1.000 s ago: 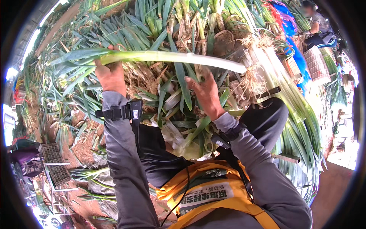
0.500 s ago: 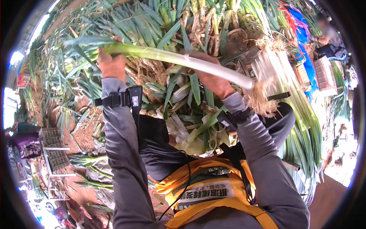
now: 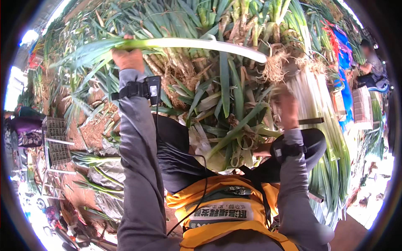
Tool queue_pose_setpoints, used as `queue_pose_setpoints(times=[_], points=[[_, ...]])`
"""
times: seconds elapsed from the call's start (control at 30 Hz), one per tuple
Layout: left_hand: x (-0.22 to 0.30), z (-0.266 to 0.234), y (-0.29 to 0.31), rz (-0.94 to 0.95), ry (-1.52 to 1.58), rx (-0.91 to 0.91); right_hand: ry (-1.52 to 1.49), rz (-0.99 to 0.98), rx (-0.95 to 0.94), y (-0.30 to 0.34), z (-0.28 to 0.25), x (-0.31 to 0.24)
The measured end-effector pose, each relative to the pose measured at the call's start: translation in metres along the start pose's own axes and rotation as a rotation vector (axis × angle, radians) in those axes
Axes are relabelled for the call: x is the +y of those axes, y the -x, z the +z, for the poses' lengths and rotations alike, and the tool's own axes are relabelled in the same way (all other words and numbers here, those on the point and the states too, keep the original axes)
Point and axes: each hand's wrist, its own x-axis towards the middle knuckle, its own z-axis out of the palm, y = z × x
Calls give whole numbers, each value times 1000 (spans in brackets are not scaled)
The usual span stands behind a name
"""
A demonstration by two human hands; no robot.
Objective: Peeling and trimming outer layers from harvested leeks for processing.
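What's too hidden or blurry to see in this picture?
In the head view:
Right hand: blur makes its fingers unclear.
Left hand: the leek it holds covers part of its fingers.
Person at upper right: too small and blurred to tell what they're doing.

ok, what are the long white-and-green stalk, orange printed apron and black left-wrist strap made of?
White-and-green stalk: fresh plant matter, smooth sheen; wispy roots at its white end.
Orange apron: likely thin synthetic cloth, fairly matte; soft creases.
Black strap: nylon webbing or rubber, can't tell; dull dark surface.
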Motion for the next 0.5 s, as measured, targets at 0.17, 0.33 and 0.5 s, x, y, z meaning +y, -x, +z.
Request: queue_pose_setpoints(times=[0.17,0.33,0.5], points=[[14,-7,10,43,-6,101,380,-530,-499,70,80,-152],[6,5,27,34,-117,-115,264,-884,-20,43,97,-247],[-30,33,60,38,-219,-181,557,-907,-25,-16,122,-227]])
